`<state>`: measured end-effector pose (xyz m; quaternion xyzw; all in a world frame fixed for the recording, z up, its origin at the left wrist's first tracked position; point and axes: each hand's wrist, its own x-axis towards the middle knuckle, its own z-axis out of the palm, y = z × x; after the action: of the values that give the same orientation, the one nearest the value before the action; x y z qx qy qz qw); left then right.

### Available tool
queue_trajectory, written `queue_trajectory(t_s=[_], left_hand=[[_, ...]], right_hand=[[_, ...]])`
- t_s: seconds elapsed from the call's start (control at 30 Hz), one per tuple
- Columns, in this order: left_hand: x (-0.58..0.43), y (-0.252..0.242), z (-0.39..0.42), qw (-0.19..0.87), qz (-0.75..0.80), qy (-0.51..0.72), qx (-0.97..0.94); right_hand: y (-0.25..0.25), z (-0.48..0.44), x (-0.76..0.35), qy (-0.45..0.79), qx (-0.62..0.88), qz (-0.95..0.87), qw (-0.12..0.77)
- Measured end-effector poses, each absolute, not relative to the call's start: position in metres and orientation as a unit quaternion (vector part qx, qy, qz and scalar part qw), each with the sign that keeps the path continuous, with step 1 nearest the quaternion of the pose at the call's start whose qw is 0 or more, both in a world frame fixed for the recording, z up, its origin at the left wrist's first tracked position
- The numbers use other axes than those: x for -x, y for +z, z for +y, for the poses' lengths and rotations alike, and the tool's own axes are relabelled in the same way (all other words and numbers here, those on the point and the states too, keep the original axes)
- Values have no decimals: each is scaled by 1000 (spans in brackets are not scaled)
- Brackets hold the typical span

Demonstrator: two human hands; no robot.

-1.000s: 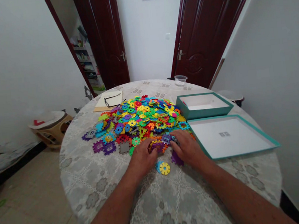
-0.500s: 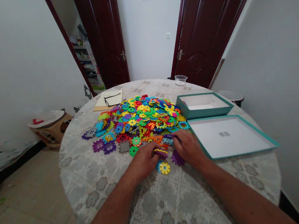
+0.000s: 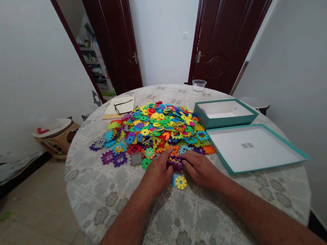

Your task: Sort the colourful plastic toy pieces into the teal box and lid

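Note:
Between my two hands is a small assembly of purple and yellow toothed plastic building pieces [image 3: 176, 163]. My left hand [image 3: 158, 173] is closed on its left side, thumb at the near edge. From the right, my right hand [image 3: 199, 166] grips the same assembly, fingers bent against its top and side. Just below it on the tablecloth lie a yellow notched disc [image 3: 180, 182] and a blue notched disc [image 3: 174, 180] partly under it. Beyond my hands spreads a big heap of colourful interlocking plastic pieces [image 3: 157, 123], discs and toothed squares mixed.
A green-rimmed white box [image 3: 224, 122] stands right of the heap, with its shallow lid [image 3: 260, 149] in front. Black glasses [image 3: 123, 107] rest on paper [image 3: 111, 111] at the back left. A clear plastic bowl [image 3: 199, 85] sits at the far edge.
My right hand has moved left to meet my left hand at the assembly. The purple piece that lay under my right hand has gone from that spot, and more purple shows between the hands.

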<state>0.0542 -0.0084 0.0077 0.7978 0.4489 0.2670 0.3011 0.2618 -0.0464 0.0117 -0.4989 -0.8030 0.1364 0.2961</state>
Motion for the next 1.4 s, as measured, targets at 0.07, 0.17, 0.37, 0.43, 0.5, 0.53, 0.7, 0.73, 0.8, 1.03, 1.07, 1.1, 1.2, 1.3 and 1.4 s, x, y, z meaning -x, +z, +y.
queue_trajectory(t_s=[0.07,0.17,0.37,0.43,0.5,0.53,0.7,0.73,0.8,1.03,1.07,1.1,1.2,1.3,1.4], left_hand=[[-55,9,-9,296,441,271,-802],[-55,12,-10,301,423,273,-810],[-55,16,-12,325,403,250,-818],[-54,16,-12,332,397,257,-816],[-53,15,-12,338,396,266,-811],[-53,14,-11,341,398,267,-808],[-53,15,-10,345,426,254,-797],[-53,15,-10,345,427,254,-796],[-53,15,-10,344,424,253,-799],[-53,10,-11,354,372,263,-817],[-53,10,-11,358,367,266,-816],[-53,11,-11,363,364,269,-814],[-52,13,-9,363,371,291,-804],[-52,16,-7,330,404,325,-789],[-51,16,-5,281,437,352,-779]], right_hand=[[14,-48,-261,148,490,-804,304],[16,-51,-257,177,481,-804,302],[7,-51,-250,180,509,-786,302],[6,-51,-250,180,509,-783,310],[6,-51,-250,180,506,-782,317],[8,-52,-250,180,505,-782,319],[12,-54,-249,188,503,-785,310],[12,-54,-248,189,503,-785,308],[13,-54,-248,191,505,-784,305],[20,-55,-246,208,517,-783,276],[23,-56,-246,209,521,-782,270],[26,-57,-246,208,528,-780,264],[41,-59,-249,187,557,-769,251],[67,-56,-263,154,595,-741,271],[99,-36,-294,106,637,-699,307]])
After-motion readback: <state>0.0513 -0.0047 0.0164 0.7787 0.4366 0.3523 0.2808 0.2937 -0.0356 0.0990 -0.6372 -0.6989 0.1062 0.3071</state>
